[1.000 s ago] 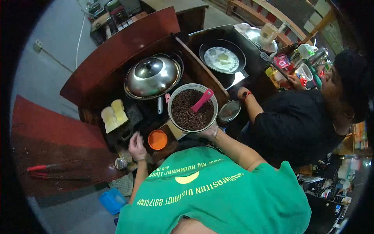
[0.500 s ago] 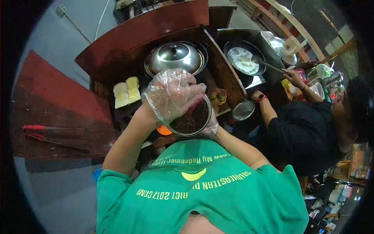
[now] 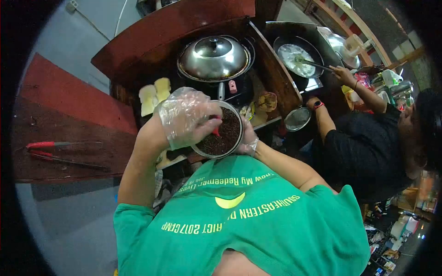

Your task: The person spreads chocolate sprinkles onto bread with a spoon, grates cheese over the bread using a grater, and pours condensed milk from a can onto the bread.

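Both my hands wear clear plastic gloves. My right hand [image 3: 249,139] wraps around the right side of a round tub [image 3: 241,120] held close to my shirt. Dark brown chocolate sprinkles [image 3: 229,135] fill much of it. Over the tub's left side, my left hand [image 3: 186,118] has its fingers closed on a small red spoon [image 3: 216,131]. Only a short red part shows, and its lower end sits among the sprinkles. Beyond my left hand lie slices of bread [image 3: 148,100] with a pale yellow spread on them.
A wok with a domed steel lid [image 3: 214,57] stands ahead. Red-handled tongs [image 3: 41,145] lie on the red-brown board at left. At right, a co-worker's hand [image 3: 343,76] holds a utensil in a pan [image 3: 317,48] of whitish food. A sieve [image 3: 297,119] is near the partition.
My left hand has tilted and moved down-left, so more sprinkles show and the red spoon stands lower in them. The co-worker's utensil has shifted in the pan. The view has moved slightly.
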Motion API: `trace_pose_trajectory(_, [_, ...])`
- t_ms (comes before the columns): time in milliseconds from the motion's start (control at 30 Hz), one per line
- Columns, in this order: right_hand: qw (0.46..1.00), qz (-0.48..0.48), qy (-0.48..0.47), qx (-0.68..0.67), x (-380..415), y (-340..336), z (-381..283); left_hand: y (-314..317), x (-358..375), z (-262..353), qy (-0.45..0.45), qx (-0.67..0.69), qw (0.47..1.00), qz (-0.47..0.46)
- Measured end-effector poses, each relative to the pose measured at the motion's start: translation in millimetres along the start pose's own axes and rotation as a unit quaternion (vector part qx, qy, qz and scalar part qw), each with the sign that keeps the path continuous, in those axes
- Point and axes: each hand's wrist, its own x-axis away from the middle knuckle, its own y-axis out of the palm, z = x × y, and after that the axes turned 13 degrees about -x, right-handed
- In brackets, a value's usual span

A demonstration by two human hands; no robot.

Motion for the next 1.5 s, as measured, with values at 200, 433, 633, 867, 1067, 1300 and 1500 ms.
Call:
trace_pose_trajectory(200, [1.000,0.015,0.009,-0.007,-14.9,-13.3,3.4,21.8,36.6,2.5,-0.156,-0.015,0.982,0.106])
trace_pose_trajectory(433, [0.999,0.020,-0.027,0.034,-41.9,-32.0,1.6,51.8,57.3,6.9,-0.391,0.120,0.897,0.165])
trace_pose_trajectory(633, [0.998,0.007,0.050,0.029,-50.3,-26.1,9.8,81.2,80.4,-26.7,-0.478,0.272,0.825,0.130])
trace_pose_trajectory(867, [0.995,0.056,0.006,0.081,-64.5,-20.1,23.1,82.0,95.6,-55.7,-0.513,0.314,0.785,0.146])
trace_pose_trajectory(1067, [0.995,0.023,0.089,-0.032,-103.8,-53.4,18.4,109.2,114.8,-90.8,-0.556,0.445,0.669,0.212])
trace_pose_trajectory(1300, [0.996,0.034,0.078,-0.028,-136.1,-70.8,20.3,124.5,134.8,-161.4,-0.527,0.483,0.622,0.321])
trace_pose_trajectory(1500, [0.995,0.070,0.063,0.016,-109.8,-49.2,26.1,179.1,159.4,-231.1,-0.591,0.439,0.564,0.375])
